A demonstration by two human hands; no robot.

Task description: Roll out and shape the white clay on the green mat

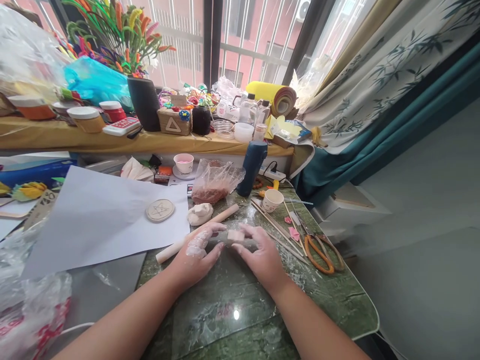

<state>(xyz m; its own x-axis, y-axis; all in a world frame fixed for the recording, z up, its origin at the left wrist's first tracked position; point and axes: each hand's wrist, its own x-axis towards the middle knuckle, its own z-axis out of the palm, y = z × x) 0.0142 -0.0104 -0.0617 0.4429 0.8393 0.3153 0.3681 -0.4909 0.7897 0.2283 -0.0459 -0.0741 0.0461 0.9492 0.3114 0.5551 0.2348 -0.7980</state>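
A small pale block of clay (236,235) is between my two hands, just above the green tabletop. My right hand (264,257) has its thumb below the block and its fingers at the upper right side, gripping it. My left hand (197,252), smeared with white clay, is just left of the block, with thumb and fingers apart and nothing in them. Behind the left hand lies a wooden rolling pin (225,213), set at a slant. A lump of white clay (200,214) rests beside the pin. On a white paper sheet (101,220) sits a round clay disc with a star (160,210).
Right of my hands lie wooden sticks (279,227), orange-handled scissors (318,255) and a paper cup (272,200). Behind stand a dark blue bottle (252,167) and a plastic bag of brown material (213,187). Jars and craft supplies crowd the windowsill (142,142).
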